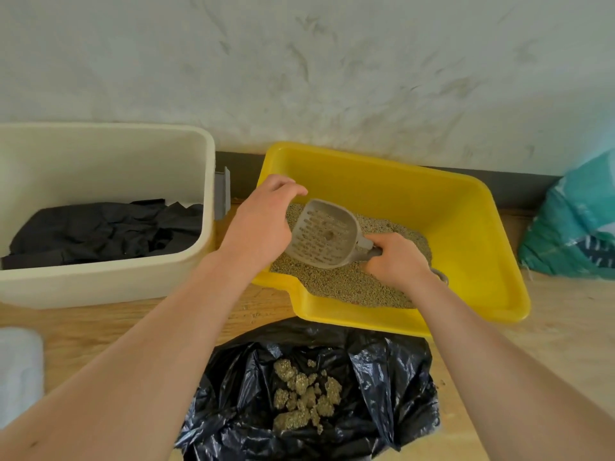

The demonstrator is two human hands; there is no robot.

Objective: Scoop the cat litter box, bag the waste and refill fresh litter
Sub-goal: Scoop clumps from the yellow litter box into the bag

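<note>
Wooden tabletop (100, 327), yellow plastic litter box (466, 201): my right hand (396, 261) grips a grey slotted scoop (322, 234); my left hand (259, 224), at its nine o'clock, is loosely curled and empty.

bin (106, 287) left of litter box (466, 207), bag (382, 387) before

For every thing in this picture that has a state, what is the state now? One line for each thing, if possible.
yellow litter box: open, litter covers its bottom.
scoop: tilted over the litter, almost empty.
right hand: grips the scoop's handle.
left hand: over the box's left rim; grip unclear.
black bag: open, clumps inside.
beige bin: open, dark material inside.
</note>
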